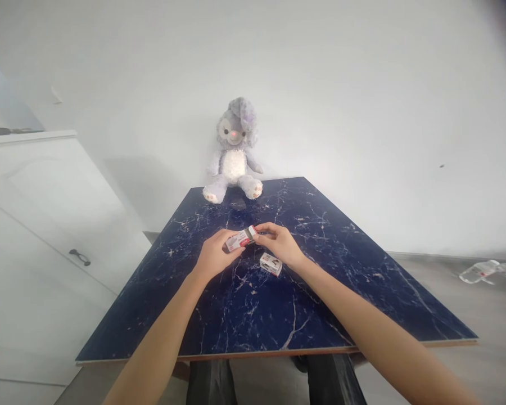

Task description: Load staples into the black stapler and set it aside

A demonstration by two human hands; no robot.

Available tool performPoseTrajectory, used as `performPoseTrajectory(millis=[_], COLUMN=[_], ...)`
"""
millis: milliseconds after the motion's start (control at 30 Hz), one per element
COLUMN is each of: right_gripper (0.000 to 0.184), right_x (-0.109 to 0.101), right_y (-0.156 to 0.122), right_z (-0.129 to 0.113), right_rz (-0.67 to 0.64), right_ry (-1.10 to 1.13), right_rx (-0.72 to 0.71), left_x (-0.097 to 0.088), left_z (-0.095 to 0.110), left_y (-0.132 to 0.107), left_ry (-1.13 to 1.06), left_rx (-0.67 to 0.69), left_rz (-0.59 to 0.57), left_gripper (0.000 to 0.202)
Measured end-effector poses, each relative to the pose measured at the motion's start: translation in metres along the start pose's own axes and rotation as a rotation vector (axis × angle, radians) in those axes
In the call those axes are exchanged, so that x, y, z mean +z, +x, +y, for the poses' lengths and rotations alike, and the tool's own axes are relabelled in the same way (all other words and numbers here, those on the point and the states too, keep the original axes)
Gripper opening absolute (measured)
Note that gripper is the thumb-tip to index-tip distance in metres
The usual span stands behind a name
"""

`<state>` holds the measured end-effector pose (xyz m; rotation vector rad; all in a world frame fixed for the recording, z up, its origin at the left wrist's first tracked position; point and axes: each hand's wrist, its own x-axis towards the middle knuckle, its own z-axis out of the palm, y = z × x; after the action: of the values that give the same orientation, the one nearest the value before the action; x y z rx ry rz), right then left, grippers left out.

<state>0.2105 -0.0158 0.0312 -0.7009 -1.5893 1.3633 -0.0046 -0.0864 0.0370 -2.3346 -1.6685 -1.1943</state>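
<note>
Between my two hands, just above the middle of the table, is a small red and white box with a dark band near its right end. My left hand grips the box's left part, thumb along the near side. The fingers and thumb of my right hand pinch its right end. A second small white box, with dark pictures and some red print, lies on the table close below my right hand, apart from it. What the boxes contain does not show.
The dark blue marble-patterned table stands against a pale wall. A grey-lilac plush rabbit sits at its far edge. To the left is a white cabinet with a dark handle. Clear plastic bottles lie on the floor at right.
</note>
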Motion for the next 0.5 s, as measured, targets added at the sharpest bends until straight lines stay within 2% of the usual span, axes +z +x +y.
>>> performPoseTrajectory(millis=[200, 300, 400, 500], right_gripper=[0.034, 0.03, 0.021, 0.023], right_x=[0.01, 0.012, 0.008, 0.001], right_y=[-0.008, -0.009, -0.008, -0.006], right_z=[-0.006, -0.01, -0.012, -0.014], right_rz=[-0.076, -0.097, -0.019, 0.085], right_ry=[-0.162, -0.229, -0.397, -0.588], right_rx=[-0.091, -0.185, -0.213, -0.201], left_x=[0.013, 0.014, 0.009, 0.002], left_z=[0.002, 0.004, 0.006, 0.007], left_y=[-0.003, -0.003, -0.001, 0.001], left_ry=[-0.036, -0.032, 0.017, 0.08], left_rx=[-0.021, -0.017, -0.006, 0.057], left_rz=[0.098, 0.104, 0.039, -0.116], left_gripper=[0.03, 0.029, 0.029, 0.027])
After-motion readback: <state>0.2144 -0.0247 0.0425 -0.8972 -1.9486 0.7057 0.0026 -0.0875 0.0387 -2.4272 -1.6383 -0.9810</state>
